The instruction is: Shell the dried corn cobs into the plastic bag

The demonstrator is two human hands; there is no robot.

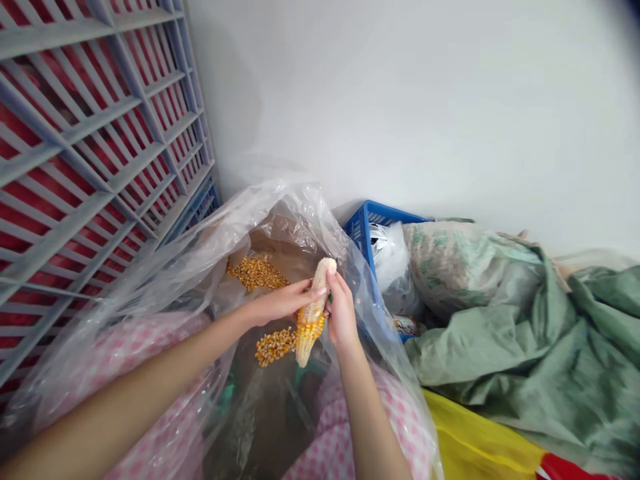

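Both hands grip one corn cob [313,313] over the open clear plastic bag [165,267]: left hand [280,303] wrapped on its side, right hand [341,313] closed beside. Shelling appears midway; lower kernels remain. Loose kernels [257,272] lie beyond the cob, inside the bag.

head cam | looks forward-down | close over hands [320,310] | single view

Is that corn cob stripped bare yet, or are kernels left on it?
Partly stripped. The corn cob is bare and pale along its upper part, while yellow kernels cover its lower part near the left hand and right hand.
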